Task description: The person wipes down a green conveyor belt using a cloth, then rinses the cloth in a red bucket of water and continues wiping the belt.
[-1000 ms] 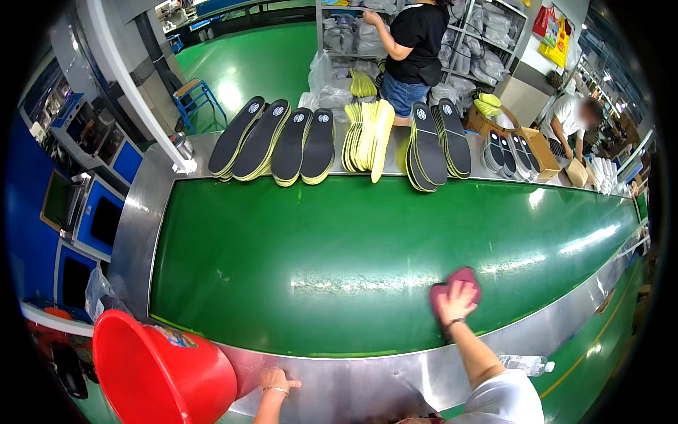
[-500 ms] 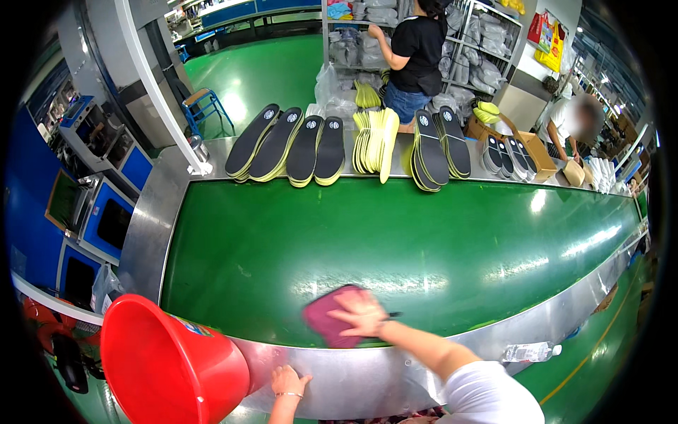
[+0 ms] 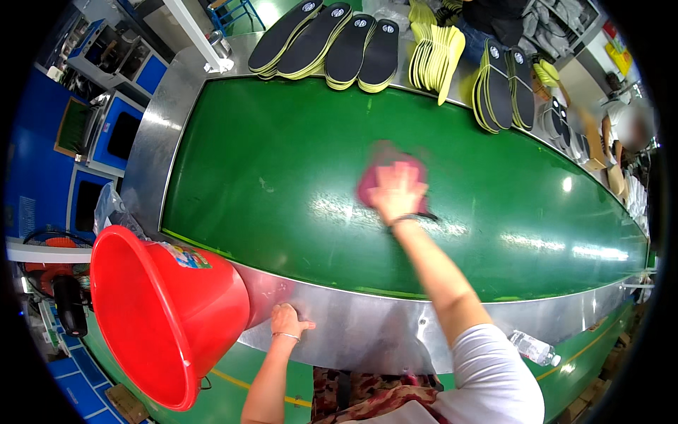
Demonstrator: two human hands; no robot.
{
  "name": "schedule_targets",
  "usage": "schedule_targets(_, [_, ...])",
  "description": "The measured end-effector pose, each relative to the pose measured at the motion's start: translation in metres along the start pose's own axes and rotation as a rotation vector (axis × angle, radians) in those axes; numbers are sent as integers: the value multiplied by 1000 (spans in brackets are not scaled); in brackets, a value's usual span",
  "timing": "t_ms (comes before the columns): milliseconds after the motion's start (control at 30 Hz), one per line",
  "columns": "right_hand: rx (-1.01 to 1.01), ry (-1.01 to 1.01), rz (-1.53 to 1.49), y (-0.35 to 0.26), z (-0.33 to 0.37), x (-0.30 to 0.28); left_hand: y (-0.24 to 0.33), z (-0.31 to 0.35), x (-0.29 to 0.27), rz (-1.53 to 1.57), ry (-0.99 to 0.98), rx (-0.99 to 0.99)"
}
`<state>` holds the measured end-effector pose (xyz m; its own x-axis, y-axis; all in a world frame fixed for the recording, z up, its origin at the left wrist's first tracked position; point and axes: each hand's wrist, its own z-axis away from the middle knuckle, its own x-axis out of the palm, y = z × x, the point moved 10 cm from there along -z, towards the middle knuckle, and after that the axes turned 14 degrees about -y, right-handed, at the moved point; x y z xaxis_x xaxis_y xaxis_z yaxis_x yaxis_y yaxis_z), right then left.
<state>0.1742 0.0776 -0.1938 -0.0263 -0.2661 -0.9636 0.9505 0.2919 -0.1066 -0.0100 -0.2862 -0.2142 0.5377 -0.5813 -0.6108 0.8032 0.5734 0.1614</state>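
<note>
My right hand (image 3: 397, 192) is stretched far over the green belt surface (image 3: 282, 177), its fingers spread flat on a dark red cloth (image 3: 367, 185). The cloth is pressed between palm and belt, and its far edge is smeared by motion. Close to me, my left hand (image 3: 287, 322) rests on the metal border (image 3: 367, 325) with its thumb out to the side and nothing visible in it. Just left of that hand a large red bucket (image 3: 219, 283) is tipped, its mouth facing left.
Stacks of black insoles (image 3: 311, 42) line the far metal ledge, with a fan of yellow insoles (image 3: 432, 60) among them. A clear plastic bottle (image 3: 533, 348) lies on the near border at right. One person (image 3: 494, 21) stands beyond the ledge; another sits far right.
My right hand has pushed the cloth away from the near edge, toward the belt's middle and slightly right. My left hand stays on the border. The view has tilted down.
</note>
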Motion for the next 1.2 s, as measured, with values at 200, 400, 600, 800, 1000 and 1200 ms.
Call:
schedule_targets(200, [-1182,-168,63,-258,112,61,-3,0,-1,-23,-4,-4])
schedule_targets(400, [-94,271,44,18,-113,-54,-3,3,1,6,8,-10])
schedule_targets(600, [750,186,-61,162,-169,-43,4,-3,0,-39,-21,-11])
schedule_targets(800, [-904,15,-5,-241,-74,-12,-3,3,-1,-4,1,12])
schedule_targets(1000, [-383,359,26,-73,-172,-62,-4,6,0,-18,-30,-31])
schedule_targets(1200, [581,264,-31,114,-218,-47,9,6,-8,-60,-13,-26])
